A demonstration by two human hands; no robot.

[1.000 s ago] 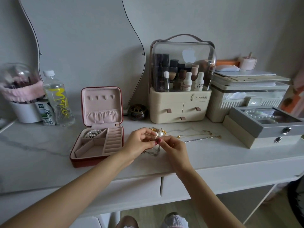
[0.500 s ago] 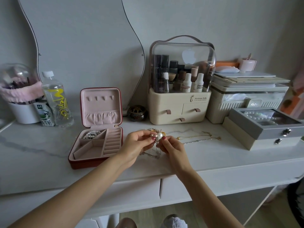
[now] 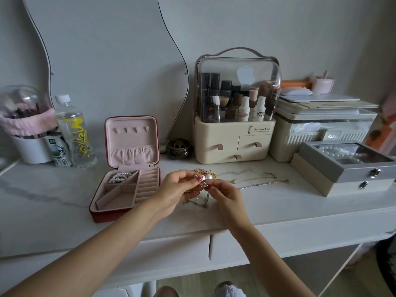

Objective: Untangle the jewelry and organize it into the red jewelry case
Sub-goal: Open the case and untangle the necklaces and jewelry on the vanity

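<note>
Near the middle of the white marble-patterned tabletop (image 3: pixel 53 211), both hands meet over a tangled cluster of gold and silver jewelry with white pearls (image 3: pixel 205 177). The left hand (image 3: pixel 175 192) pinches the cluster from the left, its grip narrow, thumb and forefinger closed on the knot beside a pearl. The right hand (image 3: pixel 225 195) pinches a thin silver chain (image 3: pixel 206 197) that hangs from the cluster down toward the tabletop. Just left of the hands stands the open red jewelry case with pale pink lining (image 3: pixel 126 189), lid upright; a string of white pearls (image 3: pixel 120 177) lies in its far left compartment. To the right, a thin gold necklace (image 3: pixel 259 179) and a silver chain strand (image 3: pixel 255 185) lie stretched on the tabletop. Farther back sits a cream cosmetics organizer with a clear domed lid (image 3: pixel 235 138).
</note>
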